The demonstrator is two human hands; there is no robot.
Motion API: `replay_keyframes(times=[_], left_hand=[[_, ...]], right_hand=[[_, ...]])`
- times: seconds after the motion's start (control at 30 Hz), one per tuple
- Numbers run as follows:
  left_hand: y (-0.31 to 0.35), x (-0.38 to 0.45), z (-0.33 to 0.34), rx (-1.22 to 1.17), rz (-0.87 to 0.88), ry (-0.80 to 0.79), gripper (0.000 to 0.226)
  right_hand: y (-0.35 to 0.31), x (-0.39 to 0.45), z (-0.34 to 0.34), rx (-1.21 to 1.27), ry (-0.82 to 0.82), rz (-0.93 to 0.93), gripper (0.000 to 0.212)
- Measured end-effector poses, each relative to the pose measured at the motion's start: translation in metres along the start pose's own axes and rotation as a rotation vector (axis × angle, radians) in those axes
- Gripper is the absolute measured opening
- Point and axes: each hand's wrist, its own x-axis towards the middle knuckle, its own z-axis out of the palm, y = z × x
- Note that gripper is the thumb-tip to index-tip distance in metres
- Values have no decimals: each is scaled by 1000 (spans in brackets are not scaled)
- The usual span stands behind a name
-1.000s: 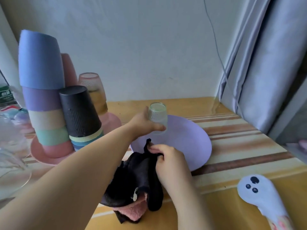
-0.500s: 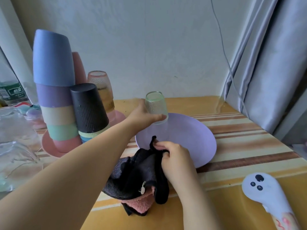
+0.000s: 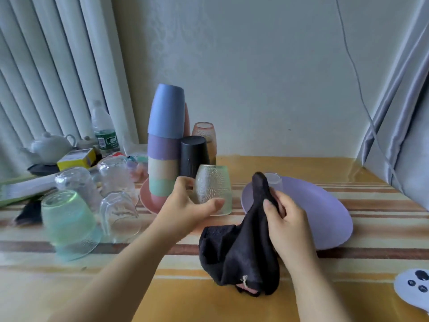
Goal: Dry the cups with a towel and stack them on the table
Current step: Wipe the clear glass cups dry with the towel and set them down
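Gripping a pale green textured glass cup (image 3: 214,189) upside down, the left hand (image 3: 185,205) has its thumb curled across the front and its fingers wrapped behind; the cup is held just left of the purple plate (image 3: 325,210) and above the table (image 3: 162,287). The right hand (image 3: 285,219) pinches a black towel (image 3: 236,249) over the plate's near left edge, fingers pressed together around a bunched peak, the rest of the cloth draping down to the tabletop. A small clear glass (image 3: 275,180) stands on the plate behind that peak. Left of the plate rises a stack of coloured cups (image 3: 166,140) on a pink plate (image 3: 148,201), with a black cup (image 3: 193,156) and an amber glass (image 3: 205,135) beside it. Farther left of the plate sit upturned clear and green glasses (image 3: 67,217), a water bottle (image 3: 104,133) and a white teapot (image 3: 50,146). The table wears a glossy yellow cloth with brown stripes, set against a pale wall (image 3: 255,66), with grey curtains (image 3: 406,112) right of the plate.
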Motion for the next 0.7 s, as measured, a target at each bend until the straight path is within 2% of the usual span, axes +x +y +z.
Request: replay_keyframes(times=[0.1, 0.23, 0.33, 0.43, 0.5, 0.57, 0.63, 0.7], left_hand=[[-13, -29, -17, -95, 19, 31, 62], [-33, -47, -17, -245, 35, 66, 47], [-43, -49, -16, -294, 70, 22, 41], [-46, -48, -20, -266, 112, -87, 47], [-45, -48, -20, -272, 131, -150, 45], [-43, -50, -19, -286, 136, -200, 43], [-40, -53, -20, -325, 139, -206, 48], [-42, -52, -22, -391, 115, -128, 57]], right_hand=[[-19, -19, 25, 159, -136, -108, 23], [-24, -46, 64, 212, -358, -275, 47], [-18, -49, 82, 149, -330, -369, 63], [-20, -45, 79, 173, -292, -292, 54], [-25, -44, 73, 219, -272, -145, 35], [-27, -43, 66, 290, -260, -4, 28], [-22, -41, 62, 342, -274, 94, 35], [-19, -42, 63, 360, -306, 146, 58]])
